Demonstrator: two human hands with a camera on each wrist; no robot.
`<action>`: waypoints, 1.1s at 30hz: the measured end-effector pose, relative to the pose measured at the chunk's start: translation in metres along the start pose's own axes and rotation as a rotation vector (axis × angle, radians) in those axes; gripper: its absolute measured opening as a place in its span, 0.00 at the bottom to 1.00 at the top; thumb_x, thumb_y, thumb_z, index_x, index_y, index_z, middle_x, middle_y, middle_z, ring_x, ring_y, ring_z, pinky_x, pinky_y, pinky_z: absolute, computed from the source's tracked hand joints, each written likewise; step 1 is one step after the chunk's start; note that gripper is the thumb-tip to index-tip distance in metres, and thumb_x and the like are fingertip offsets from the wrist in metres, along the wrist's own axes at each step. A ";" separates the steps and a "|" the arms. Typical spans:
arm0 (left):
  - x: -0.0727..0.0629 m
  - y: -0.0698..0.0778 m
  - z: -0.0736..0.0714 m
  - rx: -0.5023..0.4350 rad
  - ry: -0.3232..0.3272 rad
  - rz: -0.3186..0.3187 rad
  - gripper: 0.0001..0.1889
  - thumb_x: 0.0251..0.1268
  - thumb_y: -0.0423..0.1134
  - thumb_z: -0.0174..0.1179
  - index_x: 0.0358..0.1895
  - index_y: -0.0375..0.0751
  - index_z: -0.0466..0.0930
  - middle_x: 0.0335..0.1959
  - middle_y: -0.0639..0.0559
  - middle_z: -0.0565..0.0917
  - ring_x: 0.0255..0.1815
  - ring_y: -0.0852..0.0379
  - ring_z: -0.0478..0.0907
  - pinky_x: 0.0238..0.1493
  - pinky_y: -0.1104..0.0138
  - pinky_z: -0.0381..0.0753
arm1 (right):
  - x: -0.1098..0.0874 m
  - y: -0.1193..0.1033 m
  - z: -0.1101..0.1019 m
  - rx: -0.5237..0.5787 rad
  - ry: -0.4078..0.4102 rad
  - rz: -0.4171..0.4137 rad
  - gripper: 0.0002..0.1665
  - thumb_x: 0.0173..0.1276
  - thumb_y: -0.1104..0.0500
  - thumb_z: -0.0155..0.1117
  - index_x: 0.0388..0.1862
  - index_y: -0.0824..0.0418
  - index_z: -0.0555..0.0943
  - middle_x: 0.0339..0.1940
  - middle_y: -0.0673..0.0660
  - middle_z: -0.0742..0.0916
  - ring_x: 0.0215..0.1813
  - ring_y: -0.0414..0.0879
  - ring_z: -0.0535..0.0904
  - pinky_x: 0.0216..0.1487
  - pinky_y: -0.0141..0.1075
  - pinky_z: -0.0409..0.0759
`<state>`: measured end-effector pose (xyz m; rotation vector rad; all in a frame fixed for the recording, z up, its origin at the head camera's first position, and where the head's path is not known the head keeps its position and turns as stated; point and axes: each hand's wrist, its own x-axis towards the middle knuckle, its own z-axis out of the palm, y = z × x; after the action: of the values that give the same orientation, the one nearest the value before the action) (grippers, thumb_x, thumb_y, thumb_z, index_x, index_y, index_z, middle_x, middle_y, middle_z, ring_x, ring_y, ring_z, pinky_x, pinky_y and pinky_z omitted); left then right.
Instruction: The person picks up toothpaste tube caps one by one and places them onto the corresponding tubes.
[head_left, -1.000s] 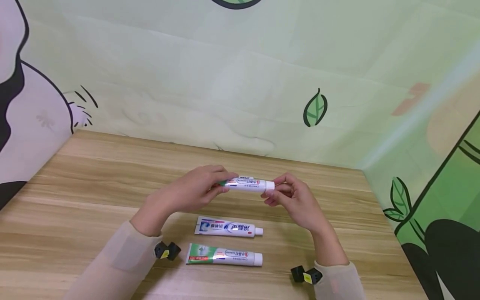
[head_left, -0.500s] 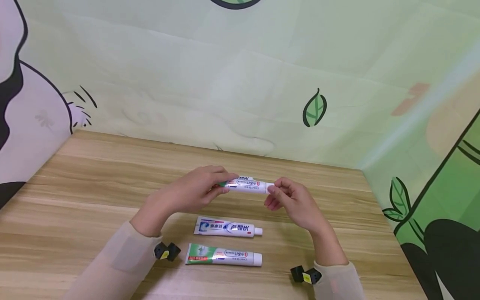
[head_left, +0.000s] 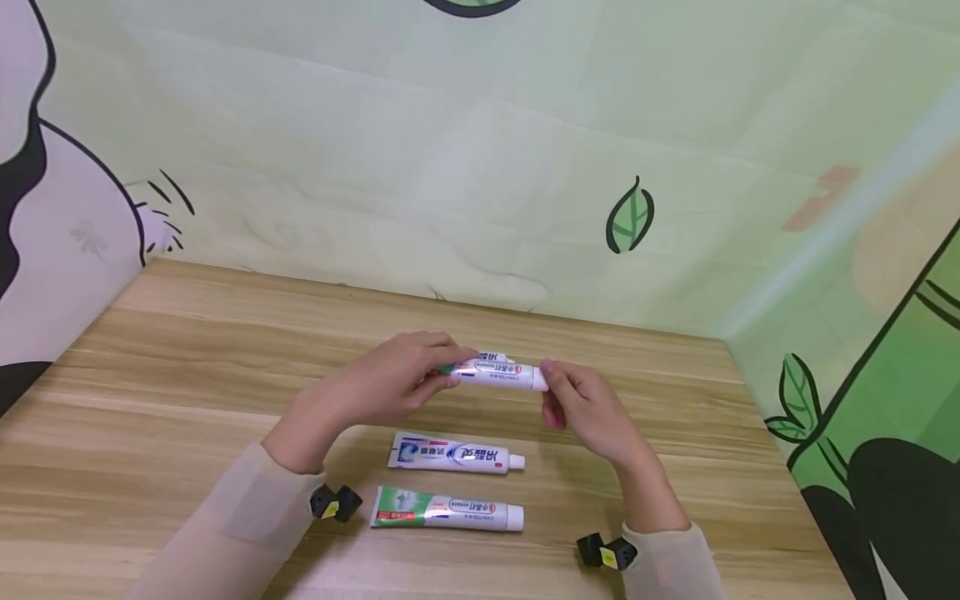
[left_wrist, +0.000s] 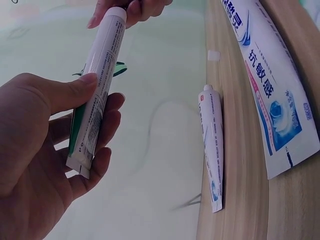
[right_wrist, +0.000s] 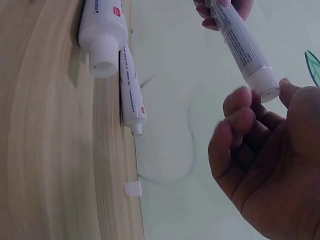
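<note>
My left hand (head_left: pixel 390 375) grips a green and white toothpaste tube (head_left: pixel 491 374) by its tail end and holds it above the table, cap to the right. In the left wrist view, its thumb lies along the tube (left_wrist: pixel 102 75) with the fingers behind. My right hand (head_left: pixel 592 408) pinches the white toothpaste cap (right_wrist: pixel 263 84) between thumb and index finger. Behind the held tube, largely hidden in the head view, a blue and white toothpaste tube (left_wrist: pixel 212 145) lies on the table.
On the wooden table (head_left: pixel 225 358), a blue and white tube (head_left: pixel 453 454) and a green and white tube (head_left: pixel 450 510) lie side by side, caps rightward. A small white piece (right_wrist: pixel 133 188) sits near the table's far edge. A printed wall backdrop (head_left: pixel 450 167) rises behind.
My right hand has turned at the cap, its fingers shifting their hold around it. The held tube's cap end has dipped slightly; my left hand stays put.
</note>
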<state>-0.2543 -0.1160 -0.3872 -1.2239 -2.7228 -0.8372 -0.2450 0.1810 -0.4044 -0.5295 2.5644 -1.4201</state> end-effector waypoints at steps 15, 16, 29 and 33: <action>0.001 0.001 0.003 0.043 0.006 0.011 0.20 0.77 0.38 0.61 0.69 0.43 0.79 0.54 0.51 0.86 0.41 0.59 0.77 0.44 0.66 0.80 | 0.000 -0.003 0.004 0.006 0.075 0.090 0.38 0.84 0.35 0.42 0.27 0.63 0.78 0.15 0.53 0.73 0.17 0.42 0.64 0.18 0.31 0.62; 0.001 0.001 0.003 0.043 0.007 0.013 0.20 0.77 0.38 0.61 0.69 0.43 0.79 0.54 0.51 0.86 0.41 0.59 0.77 0.44 0.66 0.80 | 0.000 -0.003 0.004 0.011 0.079 0.091 0.38 0.84 0.35 0.42 0.27 0.63 0.78 0.15 0.53 0.73 0.17 0.42 0.64 0.18 0.31 0.62; 0.002 0.002 0.003 0.006 -0.013 -0.013 0.20 0.78 0.39 0.59 0.69 0.41 0.78 0.54 0.51 0.86 0.41 0.60 0.77 0.45 0.66 0.81 | 0.003 -0.008 0.012 0.128 0.166 -0.019 0.14 0.86 0.54 0.47 0.55 0.63 0.73 0.31 0.59 0.80 0.27 0.44 0.72 0.28 0.34 0.77; 0.001 0.001 0.004 0.002 -0.009 -0.009 0.21 0.78 0.39 0.60 0.69 0.43 0.79 0.53 0.51 0.86 0.40 0.60 0.77 0.45 0.65 0.81 | 0.003 -0.011 0.015 0.174 0.164 -0.011 0.15 0.87 0.55 0.44 0.58 0.64 0.71 0.33 0.58 0.82 0.24 0.42 0.66 0.26 0.29 0.67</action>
<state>-0.2536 -0.1127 -0.3893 -1.2192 -2.7376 -0.8309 -0.2411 0.1627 -0.4035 -0.4173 2.5270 -1.7379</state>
